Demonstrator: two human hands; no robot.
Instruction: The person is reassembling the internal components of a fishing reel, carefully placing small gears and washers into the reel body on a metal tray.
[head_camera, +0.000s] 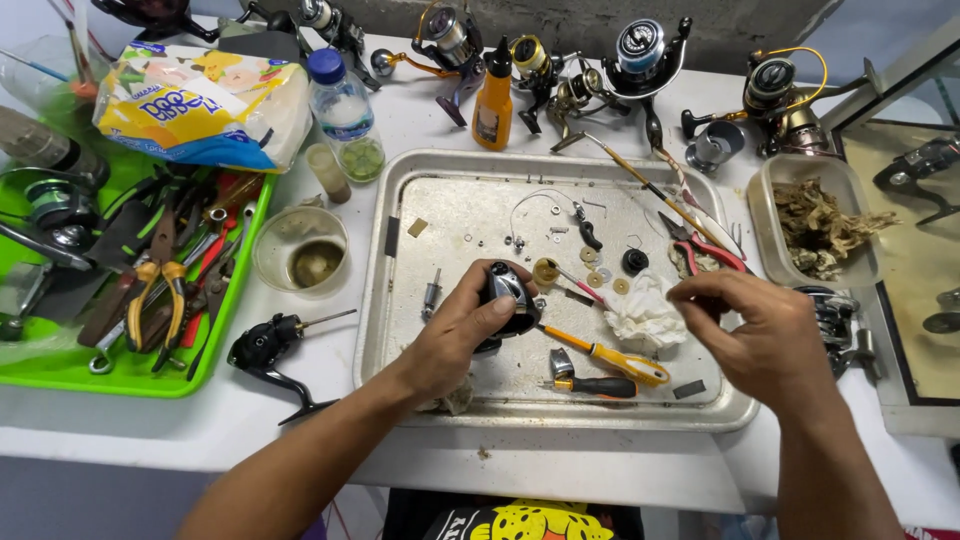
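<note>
A dark fishing reel body (507, 292) sits above the middle of a shallow metal tray (400, 190), wrapped in the grip of the left hand (465, 325), whose fingers curl closed around it. The right hand (755, 335) hovers over the tray's right side with fingertips pinched together; whether they hold anything I cannot tell. Just between the hands lie a crumpled white tissue (645, 315) and a yellow-handled screwdriver (612, 357), while a green tray of pliers (60, 365) sits at the counter's (300, 420) left.
</note>
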